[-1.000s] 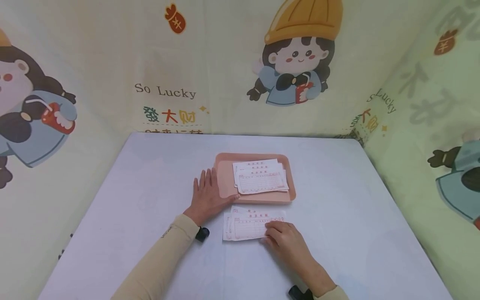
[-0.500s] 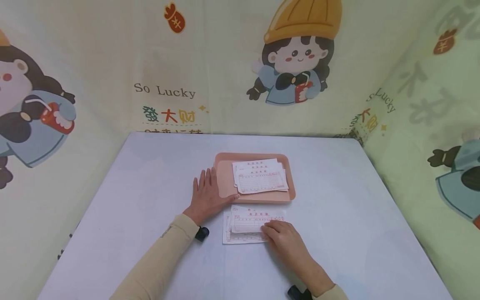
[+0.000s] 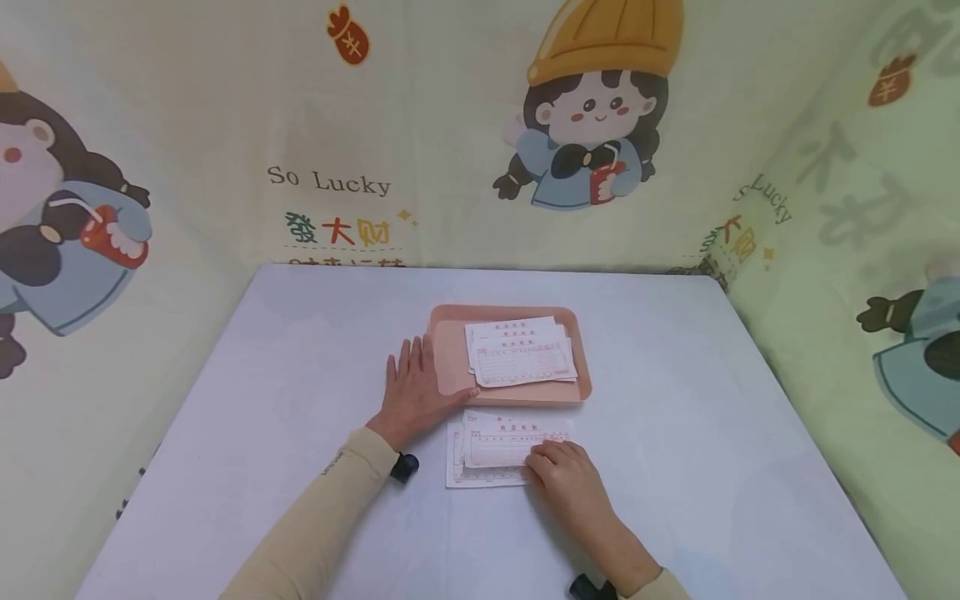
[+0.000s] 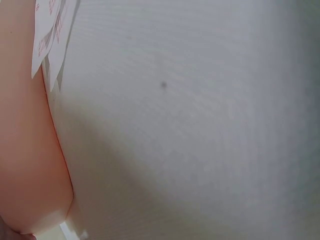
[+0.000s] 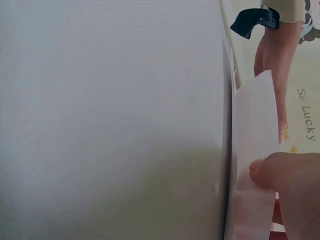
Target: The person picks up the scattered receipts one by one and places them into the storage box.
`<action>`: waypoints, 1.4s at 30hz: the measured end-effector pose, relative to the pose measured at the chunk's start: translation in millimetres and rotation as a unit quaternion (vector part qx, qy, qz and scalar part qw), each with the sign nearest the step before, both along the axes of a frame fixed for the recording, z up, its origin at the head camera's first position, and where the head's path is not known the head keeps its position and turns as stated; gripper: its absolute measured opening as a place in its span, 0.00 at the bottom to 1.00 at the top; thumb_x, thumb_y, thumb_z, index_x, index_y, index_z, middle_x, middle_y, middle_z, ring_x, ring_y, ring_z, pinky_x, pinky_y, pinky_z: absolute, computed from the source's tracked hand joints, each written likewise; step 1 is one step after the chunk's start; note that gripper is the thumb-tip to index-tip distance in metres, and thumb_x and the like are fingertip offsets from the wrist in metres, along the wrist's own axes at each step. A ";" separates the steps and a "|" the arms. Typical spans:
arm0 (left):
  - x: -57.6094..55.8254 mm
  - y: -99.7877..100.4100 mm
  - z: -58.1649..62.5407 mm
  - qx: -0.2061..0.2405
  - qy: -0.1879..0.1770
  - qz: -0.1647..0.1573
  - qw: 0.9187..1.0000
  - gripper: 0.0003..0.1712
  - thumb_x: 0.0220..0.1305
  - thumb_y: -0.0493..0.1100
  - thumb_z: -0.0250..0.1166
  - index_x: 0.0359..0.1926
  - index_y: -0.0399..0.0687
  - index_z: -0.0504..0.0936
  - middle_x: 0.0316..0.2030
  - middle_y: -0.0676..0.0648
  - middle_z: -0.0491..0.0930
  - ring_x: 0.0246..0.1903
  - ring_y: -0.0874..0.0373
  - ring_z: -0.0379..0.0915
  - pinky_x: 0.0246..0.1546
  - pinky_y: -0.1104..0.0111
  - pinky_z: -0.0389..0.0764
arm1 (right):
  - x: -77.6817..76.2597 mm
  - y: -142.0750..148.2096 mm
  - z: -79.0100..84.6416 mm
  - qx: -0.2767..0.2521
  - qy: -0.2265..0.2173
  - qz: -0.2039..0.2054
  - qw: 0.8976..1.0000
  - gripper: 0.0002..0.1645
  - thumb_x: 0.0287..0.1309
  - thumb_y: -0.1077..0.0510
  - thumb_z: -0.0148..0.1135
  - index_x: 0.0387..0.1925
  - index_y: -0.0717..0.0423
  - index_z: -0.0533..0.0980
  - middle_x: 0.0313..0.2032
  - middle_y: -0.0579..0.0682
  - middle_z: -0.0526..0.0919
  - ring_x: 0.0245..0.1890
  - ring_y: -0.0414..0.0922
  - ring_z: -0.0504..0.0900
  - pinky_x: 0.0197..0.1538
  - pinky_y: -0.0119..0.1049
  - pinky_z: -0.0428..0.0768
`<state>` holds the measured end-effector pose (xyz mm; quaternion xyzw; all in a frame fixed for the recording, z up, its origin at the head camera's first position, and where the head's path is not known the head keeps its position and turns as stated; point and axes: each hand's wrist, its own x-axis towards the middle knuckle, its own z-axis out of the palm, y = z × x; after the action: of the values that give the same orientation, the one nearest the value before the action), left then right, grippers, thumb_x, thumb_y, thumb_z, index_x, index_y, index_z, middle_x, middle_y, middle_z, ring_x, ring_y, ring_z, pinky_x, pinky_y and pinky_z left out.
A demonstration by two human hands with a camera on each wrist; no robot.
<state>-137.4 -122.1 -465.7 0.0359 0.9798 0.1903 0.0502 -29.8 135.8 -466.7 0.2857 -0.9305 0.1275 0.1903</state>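
In the head view, my left hand rests with fingers spread at the left side of a pink tray, its thumb along the near rim. Several white receipt slips with red print overlap inside the tray. In front of the tray, my right hand pinches the right edge of a receipt slip. Its near edge is raised over other slips on the table. From the right wrist, the thumb presses against the blank back of the lifted slip.
A white tabletop surrounds the tray. Behind and beside it hangs cloth printed with cartoon figures and lettering. Black wrist cameras sit by the left wrist and the right wrist.
The near edge of the pinched slip has lifted away, uncovering more of the slips beneath. My right hand has shifted very slightly; the left hand and tray have stayed put.
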 end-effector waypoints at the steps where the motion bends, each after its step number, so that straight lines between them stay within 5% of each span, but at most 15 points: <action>1: -0.2 0.0 -0.3 0.000 0.000 0.000 1.000 0.72 0.53 0.82 0.53 0.78 0.38 0.36 0.78 0.34 0.41 0.78 0.38 0.32 0.75 0.41 0.37 | -0.2 -0.2 0.1 -0.002 0.003 0.000 1.000 0.13 0.38 0.61 0.82 0.28 0.54 0.84 0.32 0.47 0.87 0.39 0.46 0.86 0.47 0.46 0.82; 7: -0.7 0.4 -0.4 0.002 0.005 0.001 1.000 0.72 0.53 0.82 0.54 0.78 0.38 0.36 0.78 0.34 0.42 0.78 0.38 0.33 0.75 0.41 0.38 | -1.1 -0.1 0.5 -0.002 0.009 0.007 1.000 0.15 0.37 0.66 0.81 0.30 0.55 0.84 0.32 0.49 0.88 0.39 0.46 0.87 0.46 0.43 0.85; 14: 0.2 1.1 1.4 0.007 0.001 0.002 1.000 0.71 0.53 0.82 0.54 0.78 0.39 0.36 0.78 0.34 0.42 0.78 0.38 0.32 0.76 0.42 0.37 | -0.8 -2.2 1.7 0.014 -0.013 -0.008 1.000 0.22 0.42 0.66 0.79 0.43 0.53 0.85 0.34 0.48 0.87 0.38 0.46 0.86 0.44 0.41 0.85; 42: -0.1 -0.2 1.4 0.010 0.002 0.005 1.000 0.72 0.53 0.83 0.53 0.78 0.38 0.37 0.78 0.33 0.41 0.78 0.38 0.32 0.76 0.42 0.38 | -1.1 -1.6 12.2 -0.011 0.060 0.022 0.998 0.23 0.36 0.67 0.79 0.40 0.52 0.86 0.39 0.49 0.89 0.42 0.48 0.86 0.49 0.43 0.83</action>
<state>-137.6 -122.3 -464.3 0.0323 0.9781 0.2003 0.0465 -30.8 134.2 -454.5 0.3114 -0.9094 0.1246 0.2457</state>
